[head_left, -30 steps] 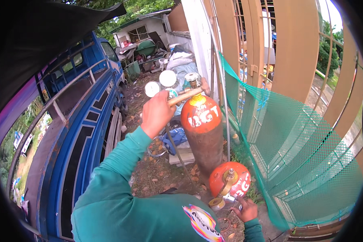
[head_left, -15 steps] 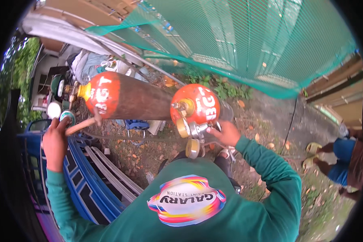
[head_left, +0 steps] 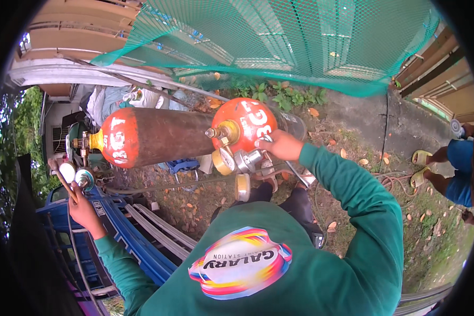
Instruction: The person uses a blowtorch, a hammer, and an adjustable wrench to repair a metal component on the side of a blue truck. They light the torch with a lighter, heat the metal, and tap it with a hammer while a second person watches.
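Note:
Two gas cylinders with orange-red tops are before me: one cylinder (head_left: 168,138) at the left, the other (head_left: 252,122) in the middle. My left hand (head_left: 85,213) is closed around the wooden handle of a hammer (head_left: 64,181), held up near the left cylinder's gauges (head_left: 84,179). My right hand (head_left: 284,146) grips a silver metal tool (head_left: 296,173) that looks like a wrench, partly hidden by my fingers. It is beside the silver regulator (head_left: 248,160), which has two brass-rimmed gauges (head_left: 224,161) and sits at the middle cylinder's brass valve (head_left: 225,132).
Green netting (head_left: 258,42) hangs across the far side. A blue vehicle (head_left: 116,221) stands at the lower left. A hose (head_left: 389,178) lies on leaf-strewn ground, near another person's legs (head_left: 458,168) at the right. Bundled cloth (head_left: 102,102) lies behind the left cylinder.
My left hand has swung the hammer away from the left cylinder, turning its head up and leftward. The right hand stays by the regulator. The whole view has shifted slightly.

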Demonstrator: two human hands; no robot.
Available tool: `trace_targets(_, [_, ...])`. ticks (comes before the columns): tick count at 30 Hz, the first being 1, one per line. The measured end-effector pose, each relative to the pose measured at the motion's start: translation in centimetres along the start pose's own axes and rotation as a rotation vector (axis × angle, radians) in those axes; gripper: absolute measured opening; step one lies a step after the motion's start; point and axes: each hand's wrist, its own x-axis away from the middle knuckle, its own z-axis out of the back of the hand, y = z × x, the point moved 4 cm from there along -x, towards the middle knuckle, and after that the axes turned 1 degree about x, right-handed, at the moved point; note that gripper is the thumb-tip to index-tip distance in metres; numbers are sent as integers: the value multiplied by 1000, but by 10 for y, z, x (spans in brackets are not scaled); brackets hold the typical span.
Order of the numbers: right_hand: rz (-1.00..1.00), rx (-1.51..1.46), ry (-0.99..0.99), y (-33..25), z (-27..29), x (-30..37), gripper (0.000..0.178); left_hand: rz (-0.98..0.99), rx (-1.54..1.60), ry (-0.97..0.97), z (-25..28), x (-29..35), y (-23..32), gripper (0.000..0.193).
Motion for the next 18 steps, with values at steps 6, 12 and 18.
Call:
trace_targets(6, [-125,150,-21,-11,12,0,46,-17,-14,14,-11,17,20,64])
trace_targets(12, [559,516,30,-37,30,51,46,-11,0,-127,-15,11,8,49])
trace_targets(18, [767,805,10,-41,21,45,45,-654,-368,-352,1,-20,20,46])
